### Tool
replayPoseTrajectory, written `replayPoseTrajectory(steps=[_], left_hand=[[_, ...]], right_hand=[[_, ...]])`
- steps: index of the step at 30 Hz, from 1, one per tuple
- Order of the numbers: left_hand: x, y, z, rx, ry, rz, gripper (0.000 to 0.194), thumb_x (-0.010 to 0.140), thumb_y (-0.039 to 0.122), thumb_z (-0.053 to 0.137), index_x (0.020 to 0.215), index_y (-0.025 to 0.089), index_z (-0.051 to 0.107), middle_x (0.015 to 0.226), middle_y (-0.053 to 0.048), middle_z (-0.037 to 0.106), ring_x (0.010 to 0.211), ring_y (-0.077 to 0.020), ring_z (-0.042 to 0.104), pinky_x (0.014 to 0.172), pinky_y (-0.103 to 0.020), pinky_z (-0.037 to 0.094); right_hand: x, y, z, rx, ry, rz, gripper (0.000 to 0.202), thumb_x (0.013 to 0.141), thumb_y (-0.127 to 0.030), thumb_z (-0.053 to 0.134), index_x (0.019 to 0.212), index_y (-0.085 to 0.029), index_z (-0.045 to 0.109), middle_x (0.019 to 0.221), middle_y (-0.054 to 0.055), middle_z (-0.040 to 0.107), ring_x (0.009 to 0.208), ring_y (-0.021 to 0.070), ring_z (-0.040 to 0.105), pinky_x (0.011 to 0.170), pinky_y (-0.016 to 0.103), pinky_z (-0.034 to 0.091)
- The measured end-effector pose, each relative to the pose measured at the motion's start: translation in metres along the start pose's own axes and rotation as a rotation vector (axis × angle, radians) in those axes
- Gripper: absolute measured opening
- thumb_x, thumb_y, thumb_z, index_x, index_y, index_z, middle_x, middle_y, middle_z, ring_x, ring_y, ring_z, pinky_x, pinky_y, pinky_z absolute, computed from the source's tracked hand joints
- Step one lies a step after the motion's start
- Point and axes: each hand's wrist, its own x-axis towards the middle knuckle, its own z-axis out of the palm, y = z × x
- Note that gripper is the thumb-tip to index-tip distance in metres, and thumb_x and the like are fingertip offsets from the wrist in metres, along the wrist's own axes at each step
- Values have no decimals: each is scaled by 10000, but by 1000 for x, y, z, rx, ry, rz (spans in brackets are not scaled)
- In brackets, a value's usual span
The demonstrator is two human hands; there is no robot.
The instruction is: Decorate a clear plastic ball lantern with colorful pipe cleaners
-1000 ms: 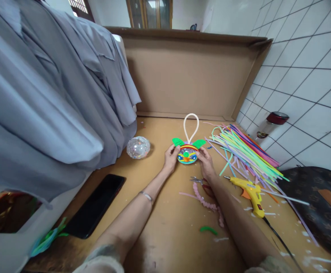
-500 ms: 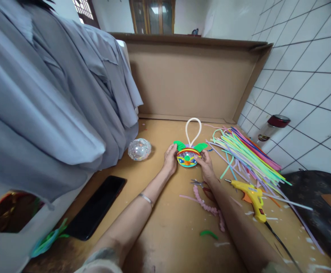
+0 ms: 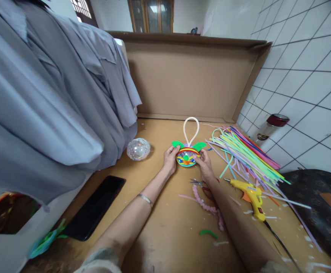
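Observation:
A round, colourful ornament (image 3: 186, 157) with two green ear-like pieces and a tall white loop on top is held upright between my hands. My left hand (image 3: 170, 159) grips its left side, the thumb by the left green piece. On the right side, my right hand (image 3: 205, 163) pinches the edge, with the thumb over the front. Scissors (image 3: 199, 183) with red handles lie just below, partly hidden by my right forearm. A pink twisted strip (image 3: 203, 204) is beside them.
A clear ball (image 3: 138, 149) sits left of my hands, above a black phone (image 3: 96, 207). To the right are many coloured pipe cleaners (image 3: 247, 155), a yellow glue gun (image 3: 249, 192), a jar (image 3: 269, 127) and a dark bag (image 3: 319, 212). Cardboard (image 3: 188, 79) stands behind.
The whole view has shifted slightly. My left thumb has come up onto the left green piece; both hands still hold the ornament.

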Motion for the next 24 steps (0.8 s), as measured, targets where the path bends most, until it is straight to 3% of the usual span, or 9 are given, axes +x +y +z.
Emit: replayPoseTrajectory(steps=[12, 24], left_hand=[[1, -4, 0, 21, 9, 13, 404, 536, 436, 876, 746, 163, 665, 699, -5, 705, 625, -143, 633, 663, -279, 506], [6, -3, -3, -23, 24, 39, 407, 631, 510, 803, 818, 184, 644, 785, 7, 690, 729, -138, 642, 765, -280, 476]], right_hand=[[0, -1, 0, 12, 16, 11, 442, 634, -429, 793, 981, -250, 587, 1005, 19, 692, 986, 223, 614, 904, 357, 489], [2, 3, -3, 17, 19, 19, 440, 630, -413, 787, 988, -253, 588, 1008, 15, 695, 987, 222, 615, 903, 354, 480]])
